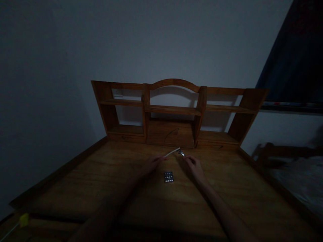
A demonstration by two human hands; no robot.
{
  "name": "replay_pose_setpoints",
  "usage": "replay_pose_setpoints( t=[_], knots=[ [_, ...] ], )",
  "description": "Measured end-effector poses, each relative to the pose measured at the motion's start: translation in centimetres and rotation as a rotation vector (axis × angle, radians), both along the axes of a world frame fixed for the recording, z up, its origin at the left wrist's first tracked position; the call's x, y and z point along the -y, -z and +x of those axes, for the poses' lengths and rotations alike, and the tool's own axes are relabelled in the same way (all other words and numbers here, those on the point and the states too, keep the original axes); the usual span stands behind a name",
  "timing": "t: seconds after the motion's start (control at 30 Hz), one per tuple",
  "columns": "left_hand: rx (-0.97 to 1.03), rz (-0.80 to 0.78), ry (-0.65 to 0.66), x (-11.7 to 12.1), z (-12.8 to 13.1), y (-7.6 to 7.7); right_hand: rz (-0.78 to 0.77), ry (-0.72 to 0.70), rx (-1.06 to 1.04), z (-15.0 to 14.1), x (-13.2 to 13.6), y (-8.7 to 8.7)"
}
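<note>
My left hand (154,162) is closed on one end of a thin pale stick (172,152), which slants up to the right above the wooden desk. Close to the stick's far tip is a small silver tool with a dark head (181,153); its near end is pinched in the fingers of my right hand (193,165). The dim light hides the tool's exact kind. Between my forearms, a small dark block with rows of bright pieces (169,177) lies flat on the desk (113,174). Neither hand touches this block.
A wooden shelf unit (174,109) stands along the desk's back edge, against the wall. Raised wooden edges run down both sides. At the lower left is a yellow object (24,219) with a pale cord. Bedding (302,181) lies beyond the right edge.
</note>
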State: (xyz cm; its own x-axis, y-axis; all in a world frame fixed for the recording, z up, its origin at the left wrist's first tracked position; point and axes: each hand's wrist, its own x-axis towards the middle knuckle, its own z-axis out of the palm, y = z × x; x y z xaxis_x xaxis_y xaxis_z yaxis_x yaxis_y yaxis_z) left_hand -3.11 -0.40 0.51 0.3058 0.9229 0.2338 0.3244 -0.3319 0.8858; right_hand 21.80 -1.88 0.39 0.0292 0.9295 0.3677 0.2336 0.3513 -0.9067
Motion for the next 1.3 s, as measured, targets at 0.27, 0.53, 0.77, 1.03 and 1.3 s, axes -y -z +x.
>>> replay_pose_setpoints(
  t=[0.27, 0.53, 0.77, 1.03, 1.3],
  knots=[
    [-0.025, 0.007, 0.031, -0.5, 0.1, 0.5, 0.006, 0.009, 0.023, -0.1, 0.0, 0.1],
    [-0.018, 0.027, 0.028, -0.6, 0.1, 0.5, -0.015, 0.02, 0.024, -0.1, 0.1, 0.1],
    [-0.022, 0.006, 0.044, -0.3, 0.1, -0.1, 0.005, 0.008, 0.01, -0.2, 0.3, -0.2],
    [-0.023, 0.009, 0.057, -0.4, 0.0, 0.1, 0.004, 0.017, 0.011, -0.2, 0.5, -0.3],
    [-0.023, 0.036, 0.051, -0.7, 0.1, 0.5, 0.007, 0.014, 0.017, -0.1, 0.2, 0.1]
  ],
)
